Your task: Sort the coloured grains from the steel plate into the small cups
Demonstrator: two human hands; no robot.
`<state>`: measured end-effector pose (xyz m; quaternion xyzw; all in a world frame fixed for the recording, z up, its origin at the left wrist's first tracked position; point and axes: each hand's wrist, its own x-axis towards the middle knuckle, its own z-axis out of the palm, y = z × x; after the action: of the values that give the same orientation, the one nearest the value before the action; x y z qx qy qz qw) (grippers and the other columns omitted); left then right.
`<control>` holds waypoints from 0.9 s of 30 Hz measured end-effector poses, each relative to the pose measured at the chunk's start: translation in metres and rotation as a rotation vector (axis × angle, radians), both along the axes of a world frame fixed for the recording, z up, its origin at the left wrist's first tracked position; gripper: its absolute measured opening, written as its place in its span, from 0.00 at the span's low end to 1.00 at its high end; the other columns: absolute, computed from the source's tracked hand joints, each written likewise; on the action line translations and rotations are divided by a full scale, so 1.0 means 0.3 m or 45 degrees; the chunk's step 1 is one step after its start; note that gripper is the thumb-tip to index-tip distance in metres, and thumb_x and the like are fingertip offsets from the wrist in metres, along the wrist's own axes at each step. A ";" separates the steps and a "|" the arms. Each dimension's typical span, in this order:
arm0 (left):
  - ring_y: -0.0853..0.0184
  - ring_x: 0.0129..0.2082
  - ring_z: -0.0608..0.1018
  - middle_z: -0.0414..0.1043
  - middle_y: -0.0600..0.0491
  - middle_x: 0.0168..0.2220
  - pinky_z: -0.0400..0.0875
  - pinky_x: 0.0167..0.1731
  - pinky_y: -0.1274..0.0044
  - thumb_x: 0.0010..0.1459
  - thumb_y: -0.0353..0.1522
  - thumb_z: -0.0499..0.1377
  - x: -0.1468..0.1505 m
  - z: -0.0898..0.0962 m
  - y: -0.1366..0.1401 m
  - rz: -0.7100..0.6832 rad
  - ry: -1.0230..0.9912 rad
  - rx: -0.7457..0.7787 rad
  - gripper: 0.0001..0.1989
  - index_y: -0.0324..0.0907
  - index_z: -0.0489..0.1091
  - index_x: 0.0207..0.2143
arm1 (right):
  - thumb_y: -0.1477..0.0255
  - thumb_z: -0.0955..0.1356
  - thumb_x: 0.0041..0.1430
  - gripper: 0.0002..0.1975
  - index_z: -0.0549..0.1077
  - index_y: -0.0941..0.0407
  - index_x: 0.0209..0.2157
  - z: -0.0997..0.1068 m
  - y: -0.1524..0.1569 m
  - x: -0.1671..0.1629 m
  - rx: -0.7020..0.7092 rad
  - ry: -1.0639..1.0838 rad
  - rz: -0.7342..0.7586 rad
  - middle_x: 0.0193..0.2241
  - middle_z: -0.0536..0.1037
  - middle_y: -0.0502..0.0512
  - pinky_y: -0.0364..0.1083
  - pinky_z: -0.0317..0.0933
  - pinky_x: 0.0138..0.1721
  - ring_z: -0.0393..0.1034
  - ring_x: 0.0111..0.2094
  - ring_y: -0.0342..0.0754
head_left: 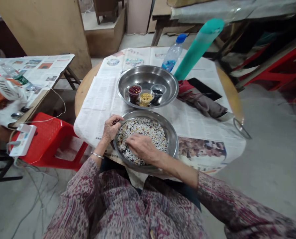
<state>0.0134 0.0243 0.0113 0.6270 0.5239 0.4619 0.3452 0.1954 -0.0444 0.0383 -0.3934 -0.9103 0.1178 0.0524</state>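
A steel basin [173, 146] at the table's near edge holds a spread of white grains [151, 128] mixed with yellow, dark red and black beans. My left hand [111, 127] is at its left rim, fingers curled around what look like a few dark red beans [116, 121]. Over the grains, my right hand [144, 148] points its pinched fingertips down into them; what they grip is hidden. Behind stands a second steel basin [148, 71] with three clear cups: one of red beans [134, 90], one of yellow beans [146, 97], one of black beans [157, 92].
Newspaper [95, 96] covers the round table. A blue-capped bottle [172, 54], a long green object [199, 49], a folded umbrella [202, 99] and a dark flat device [205, 88] lie beyond and right. A red stool [50, 139] with a power strip [23, 141] stands left.
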 end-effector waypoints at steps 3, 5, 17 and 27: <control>0.69 0.30 0.67 0.68 0.56 0.28 0.64 0.33 0.77 0.46 0.20 0.55 0.000 0.000 0.002 0.000 0.006 -0.011 0.13 0.40 0.76 0.31 | 0.75 0.61 0.66 0.13 0.77 0.57 0.41 0.002 0.075 0.075 0.090 0.009 -0.312 0.39 0.80 0.61 0.48 0.57 0.38 0.70 0.40 0.52; 0.69 0.30 0.67 0.68 0.56 0.28 0.63 0.33 0.77 0.46 0.20 0.55 0.000 -0.001 0.004 0.009 0.007 -0.016 0.13 0.40 0.75 0.31 | 0.74 0.62 0.65 0.12 0.77 0.57 0.41 0.006 0.115 0.120 0.138 0.023 -0.474 0.40 0.80 0.62 0.48 0.57 0.39 0.70 0.42 0.53; 0.69 0.30 0.67 0.69 0.56 0.27 0.63 0.33 0.78 0.45 0.20 0.55 -0.001 -0.012 0.010 -0.006 -0.044 0.018 0.14 0.40 0.76 0.31 | 0.78 0.62 0.64 0.12 0.76 0.56 0.44 0.015 0.009 0.113 -0.125 0.069 -0.059 0.40 0.76 0.58 0.45 0.58 0.38 0.69 0.39 0.48; 0.70 0.29 0.67 0.69 0.57 0.27 0.63 0.34 0.77 0.45 0.18 0.54 0.002 -0.012 0.009 -0.009 -0.091 0.027 0.15 0.41 0.76 0.30 | 0.78 0.63 0.65 0.09 0.75 0.56 0.40 0.016 -0.055 0.156 -0.118 0.029 0.047 0.38 0.75 0.57 0.44 0.55 0.33 0.67 0.36 0.46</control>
<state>0.0141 0.0270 0.0078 0.6155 0.5043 0.4882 0.3586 0.2422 -0.0609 0.0430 -0.3773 -0.9103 0.1651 0.0423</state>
